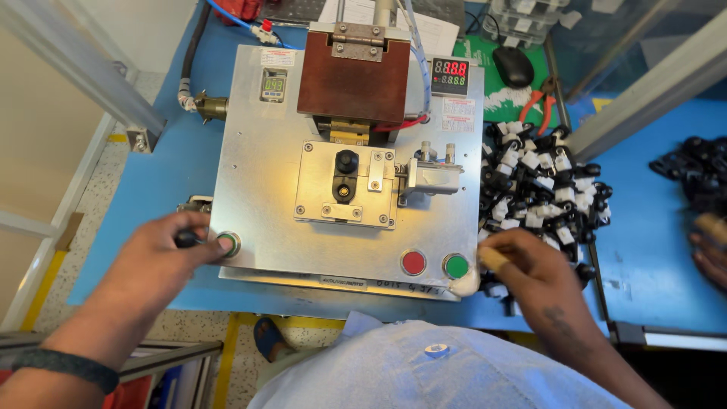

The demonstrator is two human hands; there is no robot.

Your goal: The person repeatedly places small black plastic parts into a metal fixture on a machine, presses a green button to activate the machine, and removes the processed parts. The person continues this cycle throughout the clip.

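**Both Hands at the Press Buttons**

Now the left hand (163, 250) is curling, thumb touching the green button (228, 243) at lower left. Lower right, the right hand (530, 269) is closing loosely beside another green button (456, 266), near the black-and-white parts pile (538, 178). A black part (346, 176) is sitting mid-frame in the fixture (347, 184).

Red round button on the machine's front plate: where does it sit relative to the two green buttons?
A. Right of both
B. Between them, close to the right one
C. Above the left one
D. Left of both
B: the red button lies just left of the right green button, with the left green button far across the plate under the left hand.
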